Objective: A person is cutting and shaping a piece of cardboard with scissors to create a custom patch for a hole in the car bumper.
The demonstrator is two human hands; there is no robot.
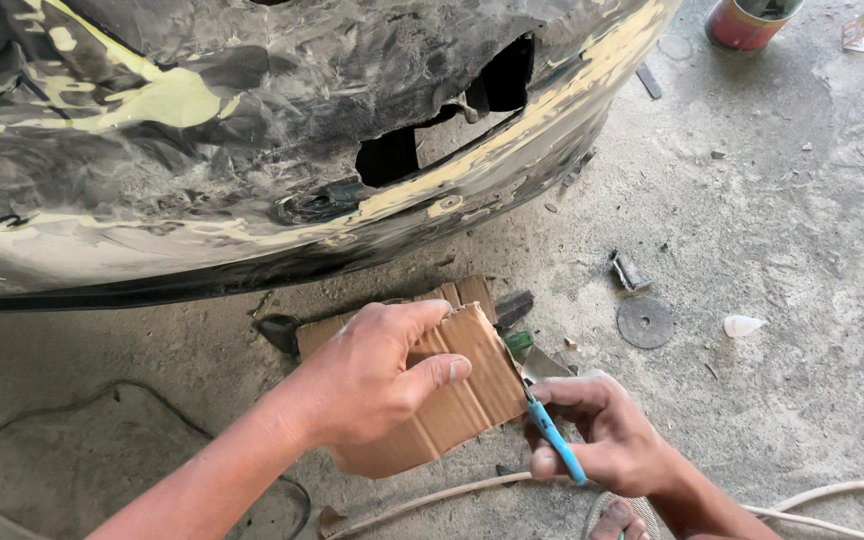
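Observation:
My left hand (pixel 377 375) grips a piece of brown corrugated cardboard (pixel 457 405), thumb across its front face. My right hand (pixel 602 430) is closed around a cutter with a blue handle (pixel 555 440), whose blade meets the cardboard's right edge. Both hands are low in the head view, just above the concrete floor. Behind the held piece lies another slab of cardboard (pixel 467 293) on the floor.
A sanded black car bumper (pixel 252 130) with yellow filler patches and a torn hole fills the top left. A grey disc (pixel 645 322), a metal clip (pixel 629 271), a white cone-shaped cap (pixel 741 325), a red can (pixel 749 22) and a pale hose (pixel 832 490) lie on the floor.

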